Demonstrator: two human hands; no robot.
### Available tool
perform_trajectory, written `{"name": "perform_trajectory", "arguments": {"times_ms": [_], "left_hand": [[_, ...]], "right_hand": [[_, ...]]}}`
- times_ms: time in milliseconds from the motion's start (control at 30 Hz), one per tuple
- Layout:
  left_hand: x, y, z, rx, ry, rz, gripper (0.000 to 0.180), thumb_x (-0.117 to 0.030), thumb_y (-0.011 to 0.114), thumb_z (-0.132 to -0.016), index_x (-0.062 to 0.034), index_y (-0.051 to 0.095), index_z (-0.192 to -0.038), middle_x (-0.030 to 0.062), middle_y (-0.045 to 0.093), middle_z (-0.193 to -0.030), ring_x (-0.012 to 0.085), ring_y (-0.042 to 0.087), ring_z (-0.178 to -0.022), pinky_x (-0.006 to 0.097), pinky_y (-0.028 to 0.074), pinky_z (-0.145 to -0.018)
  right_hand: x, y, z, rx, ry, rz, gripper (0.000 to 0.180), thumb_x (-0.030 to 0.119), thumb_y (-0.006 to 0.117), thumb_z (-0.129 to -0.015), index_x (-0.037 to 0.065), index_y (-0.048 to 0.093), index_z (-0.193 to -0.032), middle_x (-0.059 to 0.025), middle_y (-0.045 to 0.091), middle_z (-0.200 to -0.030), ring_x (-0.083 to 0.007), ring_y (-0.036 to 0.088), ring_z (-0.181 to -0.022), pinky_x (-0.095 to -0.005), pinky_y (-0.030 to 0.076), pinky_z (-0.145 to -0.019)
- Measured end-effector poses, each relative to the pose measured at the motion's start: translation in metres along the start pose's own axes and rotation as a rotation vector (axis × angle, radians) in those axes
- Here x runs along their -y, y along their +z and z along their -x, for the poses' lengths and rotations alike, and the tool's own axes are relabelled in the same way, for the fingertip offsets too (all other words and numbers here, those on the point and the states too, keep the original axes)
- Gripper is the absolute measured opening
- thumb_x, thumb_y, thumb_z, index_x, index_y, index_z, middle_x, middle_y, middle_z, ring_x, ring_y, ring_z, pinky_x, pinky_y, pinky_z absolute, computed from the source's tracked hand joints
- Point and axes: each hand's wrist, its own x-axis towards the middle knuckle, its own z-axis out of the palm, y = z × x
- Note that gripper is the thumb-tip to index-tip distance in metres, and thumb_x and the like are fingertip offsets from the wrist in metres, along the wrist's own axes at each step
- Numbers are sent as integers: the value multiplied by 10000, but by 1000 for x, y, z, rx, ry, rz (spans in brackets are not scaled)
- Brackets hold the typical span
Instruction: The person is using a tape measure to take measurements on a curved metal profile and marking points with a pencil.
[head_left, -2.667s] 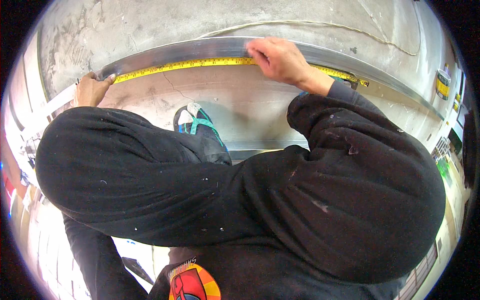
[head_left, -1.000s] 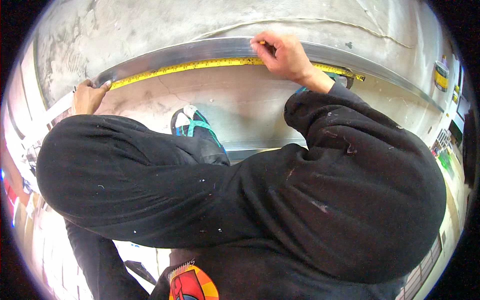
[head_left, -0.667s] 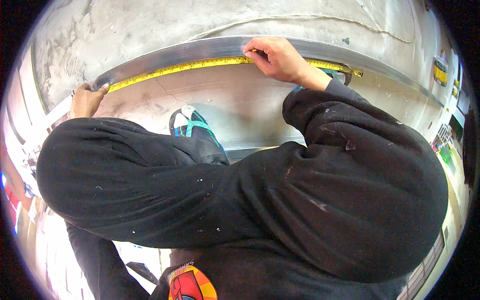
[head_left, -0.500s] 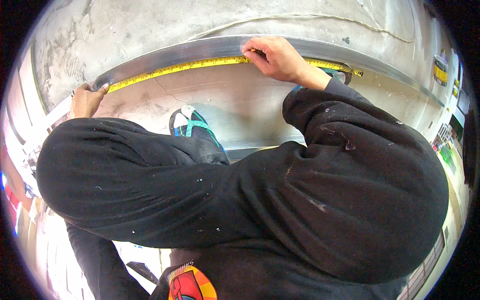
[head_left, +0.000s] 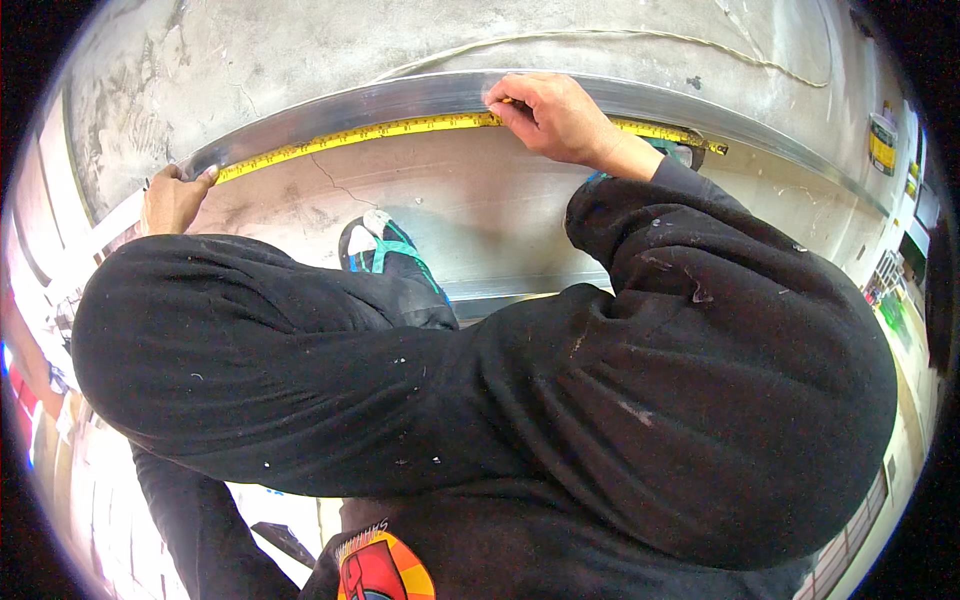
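Head view: my left hand (head_left: 174, 204) pinches yellow measuring tape (head_left: 340, 137) against a silver metal bar's (head_left: 350, 106) near edge, my right hand (head_left: 562, 120) pinching an orange object (head_left: 508, 100).

Pretty clearly a workshop or a building site, can't tell which from this. Bare, stained concrete floor (head_left: 300, 50) with a crack (head_left: 330, 178) in it, long metal bar (head_left: 400, 98) with a yellow tape measure (head_left: 350, 135) stretched along it, loose cord (head_left: 600, 33), yellow-labelled container (head_left: 882, 147) off right, pale smears on the black trousers (head_left: 740, 400).
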Motion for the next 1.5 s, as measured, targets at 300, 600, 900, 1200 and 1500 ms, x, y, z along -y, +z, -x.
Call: {"name": "perform_trajectory", "arguments": {"times_ms": [300, 600, 900, 1200, 1500], "left_hand": [[-1, -1, 0, 19, -21, 6, 757, -561, 759, -805, 87, 683, -1188, 314, 702, -1136, 420, 686, -1102, 466, 522, -943], [-1, 0, 1, -15, -28, 8, 768, -570, 759, -799, 79, 680, -1201, 301, 701, -1159, 416, 679, -1120, 469, 518, -950], [1, 2, -3, 12, -58, -1, 763, -579, 758, -801, 62, 682, -1210, 287, 703, -1170, 408, 676, -1130, 465, 513, -956], [0, 0, -2, 30, -54, -3, 752, -583, 758, -806, 50, 687, -1206, 282, 706, -1163, 397, 679, -1128, 466, 515, -948], [0, 2, -2, 21, -51, -10, 734, -569, 763, -814, 44, 686, -1210, 278, 705, -1172, 394, 677, -1133, 463, 516, -954]], "right_hand": [[4, -5, -7, 31, -51, 115, 91, 80, 682, -921, 49, 701, -1004, -138, 722, -887, -311, 705, -792, -368, 559, -713], [5, -11, 8, -73, 134, -113, 108, 92, 707, -898, 54, 696, -999, -158, 713, -869, -319, 715, -781, -366, 566, -701], [0, -5, 8, -62, 35, -95, 94, 117, 680, -905, 57, 680, -976, -162, 700, -887, -372, 688, -833, -424, 555, -730], [-2, -5, 7, -35, 18, -18, 101, 139, 667, -915, 62, 676, -979, -166, 696, -885, -394, 670, -845, -457, 537, -732], [-5, -3, 8, -30, 12, -15, 93, 147, 666, -917, 74, 659, -974, -159, 689, -859, -394, 665, -828, -468, 529, -720]]}}
